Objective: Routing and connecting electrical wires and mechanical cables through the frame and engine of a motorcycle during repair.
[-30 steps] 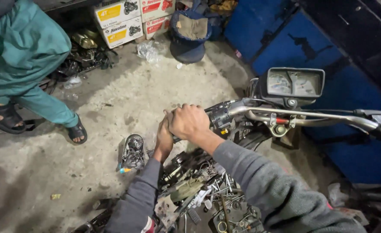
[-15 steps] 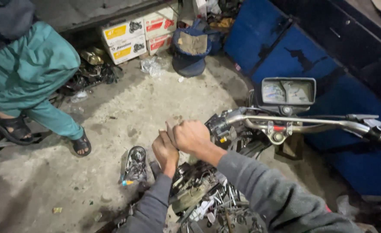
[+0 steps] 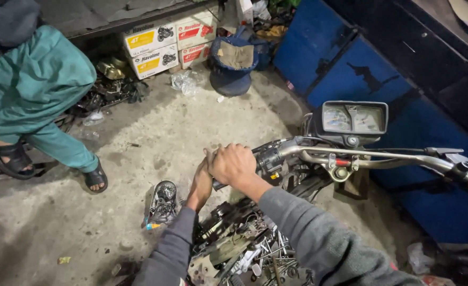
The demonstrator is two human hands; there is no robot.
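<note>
Gripping the handlebar (image 3: 382, 157) end, the right hand (image 3: 234, 164) is closed around the grip, left hand (image 3: 202, 182) pressed against it just beside, speedometer (image 3: 353, 118) beyond, parts (image 3: 239, 249) below.

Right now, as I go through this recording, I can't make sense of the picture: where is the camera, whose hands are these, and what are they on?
The camera sits on a person's head and looks down. Both grey-sleeved arms are theirs. The right hand is closed round the left end of a motorcycle's chrome handlebar; the left hand presses against that same end, which the hands hide. Behind the bar is a rectangular instrument cluster. Below lies a pile of loose metal parts on the concrete floor, with a small metal engine part beside it. At the left stands another person in teal clothes; stacked cardboard boxes sit at the back.
</note>
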